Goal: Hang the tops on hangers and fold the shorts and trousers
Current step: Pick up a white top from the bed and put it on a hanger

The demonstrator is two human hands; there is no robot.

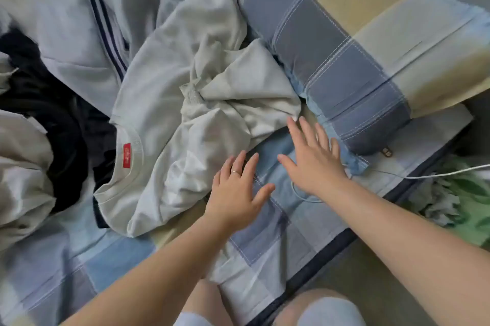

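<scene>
A pale grey sweatshirt (169, 103) with a red neck label (127, 156) lies crumpled on the bed, collar toward the lower left. My left hand (236, 193), a ring on one finger, is spread flat at the sweatshirt's lower right edge, fingertips near the cloth. My right hand (310, 158) is open with fingers spread just below the garment's bunched right corner, over the checked sheet (265, 246). Neither hand holds anything. A light garment with dark stripes (87, 7) lies behind, and dark clothing (53, 103) sits at the left.
A blue and yellow checked pillow (344, 55) lies to the right of the sweatshirt. A white cable (437, 174) runs across the bed's right edge. Beige cloth (21, 166) is heaped at the far left. Green fabric (466, 198) lies on the floor at right.
</scene>
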